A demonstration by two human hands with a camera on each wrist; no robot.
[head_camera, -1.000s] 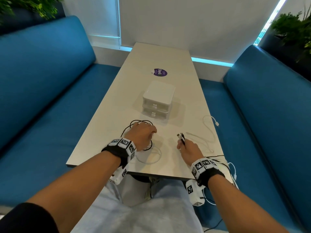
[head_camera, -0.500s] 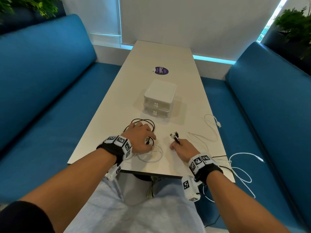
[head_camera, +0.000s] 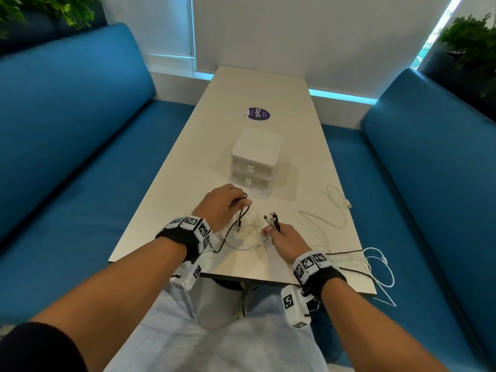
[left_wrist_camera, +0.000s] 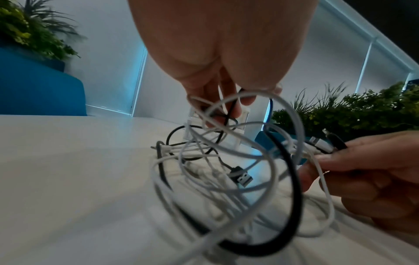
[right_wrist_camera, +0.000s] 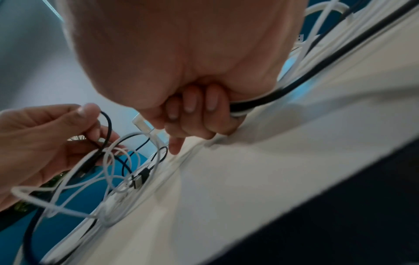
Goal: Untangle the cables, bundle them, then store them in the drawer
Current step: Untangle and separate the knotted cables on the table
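Observation:
A tangle of black and white cables (head_camera: 243, 233) lies near the table's front edge. My left hand (head_camera: 228, 204) pinches loops of it and holds them a little above the table. The left wrist view shows those loops (left_wrist_camera: 238, 143) hanging from my fingers (left_wrist_camera: 226, 105), with a black USB plug (left_wrist_camera: 241, 176) dangling inside. My right hand (head_camera: 279, 236) grips a bunch of cable ends, and their plugs (head_camera: 272, 217) stick up from the fist. In the right wrist view the fingers (right_wrist_camera: 195, 114) are curled round black and white strands. The small white drawer unit (head_camera: 255, 159) stands behind, both drawers closed.
A loose white cable (head_camera: 335, 208) snakes over the right side of the table (head_camera: 166, 205). More cable (head_camera: 381, 267) hangs off the front right corner toward the blue bench (head_camera: 429, 210). A purple sticker (head_camera: 258, 114) lies beyond the drawers.
My left hand has lifted the loops off the table and shifted forward. My right hand has slid left, closer to it, still holding the cable ends.

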